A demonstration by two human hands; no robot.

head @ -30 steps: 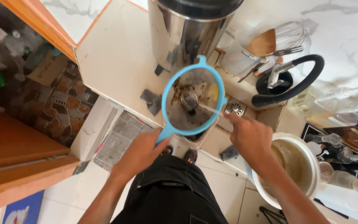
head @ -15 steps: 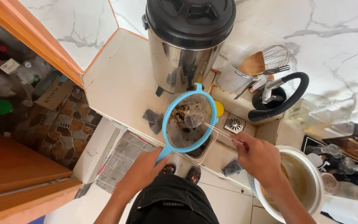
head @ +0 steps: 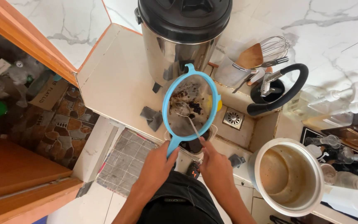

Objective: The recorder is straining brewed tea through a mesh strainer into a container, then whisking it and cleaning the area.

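Straining over the jug at the counter's edge.

The blue-rimmed strainer sat tilted above a clear jug, its mesh holding a clump of dark, wet grounds, and a metal spoon lay pressed into them. The left hand was closed around the strainer's blue handle; the right hand pinched the spoon's thin stem between thumb and fingers. Dark liquid already stood in the jug, so most of the straining looked done, with only the pressing out of the grounds left, as far as I could judge. Behind stood a steel urn with a black lid, to the right a small drain, and nearer me a white pot with a brown film inside.
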